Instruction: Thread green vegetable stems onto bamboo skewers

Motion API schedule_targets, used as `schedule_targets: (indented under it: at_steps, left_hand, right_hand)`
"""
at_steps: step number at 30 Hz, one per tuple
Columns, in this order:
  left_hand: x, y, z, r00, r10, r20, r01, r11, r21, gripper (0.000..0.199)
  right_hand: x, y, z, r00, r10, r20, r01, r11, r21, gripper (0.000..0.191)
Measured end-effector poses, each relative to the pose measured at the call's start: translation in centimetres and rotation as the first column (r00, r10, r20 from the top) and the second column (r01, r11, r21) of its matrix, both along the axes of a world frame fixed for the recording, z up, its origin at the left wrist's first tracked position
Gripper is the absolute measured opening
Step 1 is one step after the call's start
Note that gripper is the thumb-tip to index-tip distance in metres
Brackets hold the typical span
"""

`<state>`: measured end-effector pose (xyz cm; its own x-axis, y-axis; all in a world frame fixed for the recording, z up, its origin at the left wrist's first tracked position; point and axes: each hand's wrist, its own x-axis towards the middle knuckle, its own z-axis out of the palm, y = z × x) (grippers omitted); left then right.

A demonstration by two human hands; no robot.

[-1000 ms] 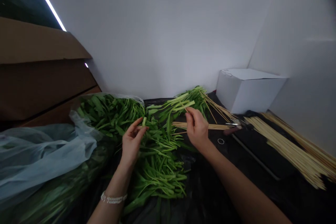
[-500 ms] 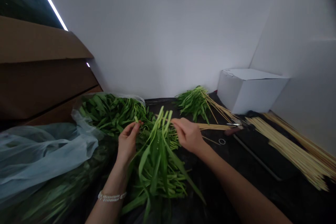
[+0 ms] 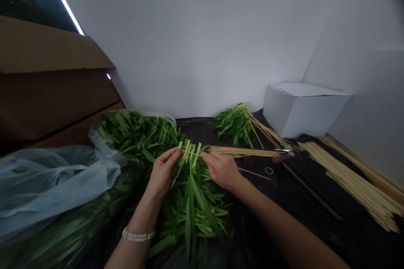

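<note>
Green leafy stems (image 3: pixel 193 155) hang in a row between my two hands, their pale ends up and leaves drooping. My left hand (image 3: pixel 164 171) pinches a stem at the row's left end. At the right side, my right hand (image 3: pixel 223 169) is closed on something thin, apparently a skewer that passes through the stems; most of it is hidden. Below them lies a pile of cut greens (image 3: pixel 208 218). A bunch of skewered greens (image 3: pixel 233 122) rests farther back.
A plastic bag of greens (image 3: pixel 132 132) and translucent plastic (image 3: pixel 59 176) are on the left. Loose skewers (image 3: pixel 246 151), scissors (image 3: pixel 285 150), a ring (image 3: pixel 269 170), a dark flat object (image 3: pixel 318 185), a skewer bundle (image 3: pixel 347 176) and a white box (image 3: pixel 303 109) are on the right.
My left hand has moved right with its stem, up to the row of stems. The hanging stems sit slightly lower, and the view has shifted a little.
</note>
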<state>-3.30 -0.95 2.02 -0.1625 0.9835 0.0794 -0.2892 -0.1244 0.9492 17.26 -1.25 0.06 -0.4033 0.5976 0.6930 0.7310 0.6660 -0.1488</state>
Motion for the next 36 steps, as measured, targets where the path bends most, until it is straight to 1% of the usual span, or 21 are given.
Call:
schedule_targets:
  at_steps: [7, 10, 16, 22, 27, 31, 36]
  left_hand:
    - [0.07, 0.13, -0.22, 1.000, -0.010, 0.016, 0.011, 1.000, -0.025, 0.041]
    - [0.08, 0.14, -0.23, 1.000, -0.002, 0.009, 0.003, 1.000, -0.024, 0.040]
    - [-0.33, 0.38, -0.51, 0.996, 0.040, -0.080, -0.039, 0.999, 0.012, 0.033]
    - [-0.62, 0.64, -0.79, 0.988, 0.066, -0.139, -0.063, 0.998, 0.023, 0.033]
    - [-0.67, 0.80, -1.02, 0.990, 0.043, -0.133, -0.041, 0.999, 0.014, 0.031]
    - [-0.49, 0.58, -0.78, 0.988, 0.046, -0.148, -0.047, 0.999, -0.002, 0.033]
    - [-0.13, 0.21, -0.60, 0.992, -0.033, -0.121, 0.025, 0.997, -0.067, 0.033]
  right_hand:
    - [-0.05, -0.03, -0.03, 0.999, -0.010, 0.031, 0.009, 0.999, 0.035, 0.032]
    - [-0.04, -0.11, 0.08, 0.998, -0.020, 0.056, 0.019, 0.999, 0.029, 0.033]
    - [-0.15, -0.27, 0.20, 0.996, -0.035, 0.087, 0.036, 0.999, -0.008, 0.034]
    - [-0.23, -0.36, 0.18, 0.994, -0.040, 0.105, 0.040, 0.999, -0.004, 0.035]
    - [-0.34, -0.44, 0.03, 0.994, -0.035, 0.108, 0.035, 0.999, 0.004, 0.035]
    - [-0.53, -0.46, -0.24, 0.993, -0.051, 0.105, 0.050, 0.999, 0.012, 0.035]
    - [-0.71, -0.50, -0.63, 0.991, -0.064, 0.115, 0.063, 0.998, 0.013, 0.036]
